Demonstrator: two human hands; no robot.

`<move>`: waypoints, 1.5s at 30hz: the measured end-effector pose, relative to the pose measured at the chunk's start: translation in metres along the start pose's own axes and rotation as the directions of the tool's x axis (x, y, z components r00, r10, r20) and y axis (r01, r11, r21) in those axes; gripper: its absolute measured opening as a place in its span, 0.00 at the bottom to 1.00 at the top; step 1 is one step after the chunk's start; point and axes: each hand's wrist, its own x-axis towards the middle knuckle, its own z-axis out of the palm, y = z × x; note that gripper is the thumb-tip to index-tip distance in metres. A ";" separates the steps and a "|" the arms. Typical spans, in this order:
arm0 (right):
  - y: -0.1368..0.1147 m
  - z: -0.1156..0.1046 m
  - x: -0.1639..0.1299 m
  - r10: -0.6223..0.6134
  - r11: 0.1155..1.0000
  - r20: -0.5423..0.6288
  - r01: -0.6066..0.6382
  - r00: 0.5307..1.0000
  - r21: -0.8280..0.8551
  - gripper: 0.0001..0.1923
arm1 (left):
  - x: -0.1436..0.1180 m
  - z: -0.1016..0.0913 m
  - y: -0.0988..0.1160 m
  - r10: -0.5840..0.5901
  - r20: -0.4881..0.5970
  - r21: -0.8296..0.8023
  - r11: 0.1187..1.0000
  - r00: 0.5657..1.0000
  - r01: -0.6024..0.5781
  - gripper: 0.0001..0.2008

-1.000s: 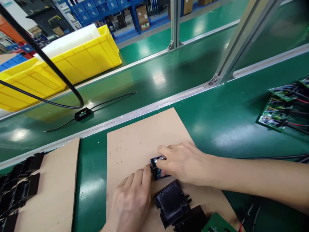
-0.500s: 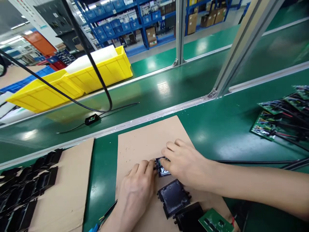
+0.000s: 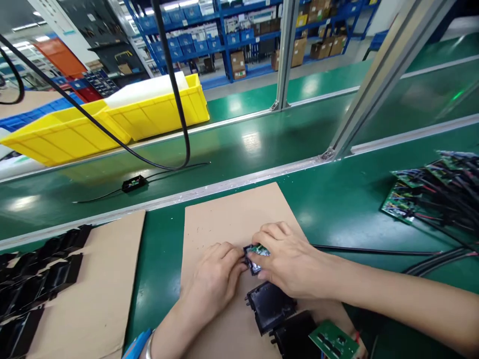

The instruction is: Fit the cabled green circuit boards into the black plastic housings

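Observation:
A small black plastic housing (image 3: 255,269) with a green circuit board (image 3: 261,250) in it lies on a cardboard sheet (image 3: 232,214). My left hand (image 3: 219,273) pinches its left edge, thumb and fingers closed together. From the right, my right hand (image 3: 286,259) grips over the housing, its thumb on the board, hiding the right part. A black cable (image 3: 374,250) runs rightward from behind the right hand. Just below sit a black plastic shell (image 3: 271,306) and a second shell (image 3: 295,334), touching each other. A loose green circuit board (image 3: 333,340) overlaps the second shell's right side.
Rows of black shells (image 3: 62,274) stand on another cardboard sheet (image 3: 108,279) at left. A blue tool handle (image 3: 136,345) shows by my left wrist. Wired circuit boards (image 3: 402,199) are piled at right. Beyond the metal rail lie a cabled black box (image 3: 134,183) and yellow bins (image 3: 157,113).
My right hand has shifted slightly and more of the green board shows beneath it. The left hand keeps its grip at the housing's left edge. The view has shifted a little.

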 end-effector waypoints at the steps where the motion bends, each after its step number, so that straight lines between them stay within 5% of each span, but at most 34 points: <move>1: 0.004 -0.005 -0.006 0.032 0.999 -0.022 -0.032 0.999 0.041 0.15 | 0.001 -0.005 0.005 0.003 0.022 -0.025 1.000 1.000 -0.002 0.09; 4: 0.018 -0.013 -0.017 0.119 0.983 -0.008 -0.117 0.993 0.144 0.22 | 0.005 -0.015 0.019 0.119 0.111 -0.142 0.985 0.987 -0.103 0.15; 8: 0.031 -0.009 -0.013 0.072 0.963 0.122 -0.101 0.990 0.251 0.29 | 0.016 -0.013 0.020 0.278 0.224 -0.179 0.954 0.934 -0.241 0.25; 15: 0.036 -0.002 0.001 0.030 0.969 0.129 -0.061 0.991 0.241 0.24 | 0.021 -0.003 0.002 0.357 0.254 -0.110 0.934 0.899 -0.340 0.19; 22: 0.040 -0.009 -0.016 0.092 0.932 0.101 -0.121 0.991 0.341 0.30 | 0.017 0.004 0.005 0.308 0.252 -0.130 0.950 0.917 -0.283 0.18; 27: 0.039 -0.019 -0.036 0.329 0.903 0.146 -0.356 0.933 0.240 0.04 | 0.017 0.009 0.006 0.298 0.219 -0.091 0.954 0.929 -0.285 0.12; 31: 0.036 -0.016 -0.029 0.282 0.940 0.138 -0.302 0.950 0.160 0.10 | 0.017 0.008 0.007 0.296 0.198 -0.111 0.954 0.935 -0.278 0.12; 38: 0.032 0.000 -0.013 0.025 0.993 0.074 -0.033 0.997 0.109 0.16 | 0.014 0.007 0.007 0.277 0.203 -0.104 0.960 0.939 -0.261 0.13; 45: 0.039 0.000 -0.017 -0.031 0.999 0.096 0.032 0.995 -0.005 0.16 | 0.017 0.006 0.006 0.314 0.203 -0.054 0.949 0.927 -0.310 0.12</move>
